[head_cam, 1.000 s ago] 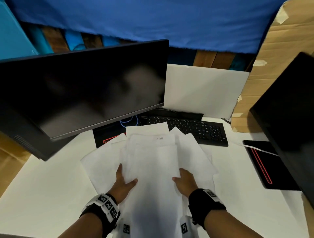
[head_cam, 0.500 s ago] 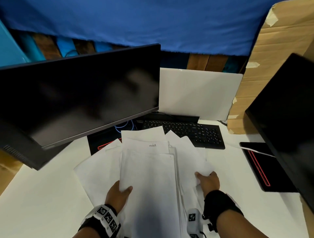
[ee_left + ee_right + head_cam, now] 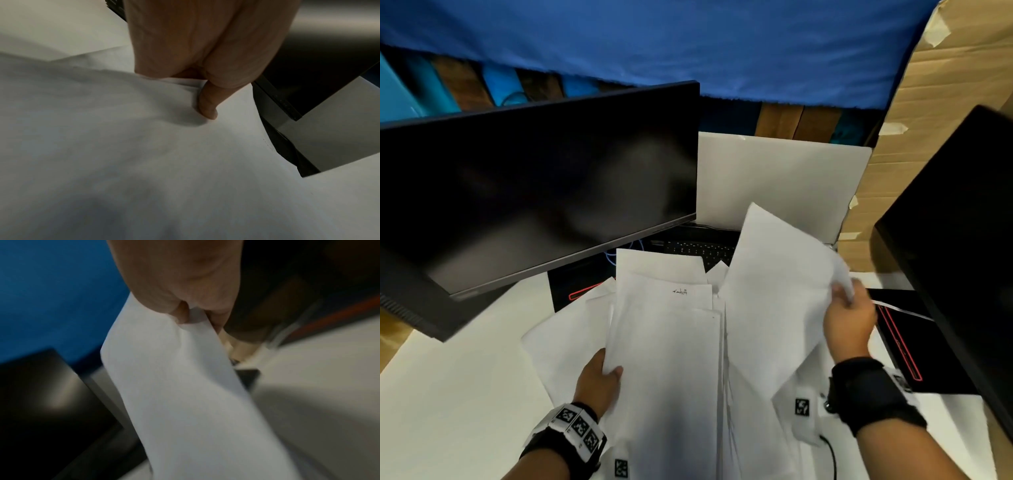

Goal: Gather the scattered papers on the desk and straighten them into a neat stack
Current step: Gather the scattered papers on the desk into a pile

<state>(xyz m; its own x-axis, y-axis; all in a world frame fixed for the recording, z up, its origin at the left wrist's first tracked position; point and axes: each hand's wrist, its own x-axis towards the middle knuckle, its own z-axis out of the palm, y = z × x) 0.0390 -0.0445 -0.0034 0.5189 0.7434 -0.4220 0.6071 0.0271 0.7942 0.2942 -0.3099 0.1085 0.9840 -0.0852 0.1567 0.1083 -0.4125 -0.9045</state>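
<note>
A loose pile of white papers [image 3: 664, 359] lies fanned on the white desk [image 3: 448, 394] in front of me. My left hand [image 3: 599, 380] grips the pile's left edge, thumb on top [image 3: 207, 104] and fingers hidden under the sheets. My right hand [image 3: 849, 315] pinches the right edge of a few sheets [image 3: 774, 284] and holds them lifted and tilted above the pile's right side. In the right wrist view these lifted sheets [image 3: 180, 386] hang from my pinching fingers. More sheets stick out at the pile's left [image 3: 558, 339].
A dark monitor [image 3: 534, 192] overhangs the desk's left back. A black keyboard [image 3: 698, 250] lies behind the pile, before a white board [image 3: 784, 185]. A second dark screen [image 3: 955, 246] and a black red-edged pad [image 3: 914, 346] are on the right, cardboard [image 3: 945, 85] behind.
My right hand moved right off the pile, took hold of the right-hand sheets and lifted them. My left hand shifted from resting flat to gripping the pile's left edge.
</note>
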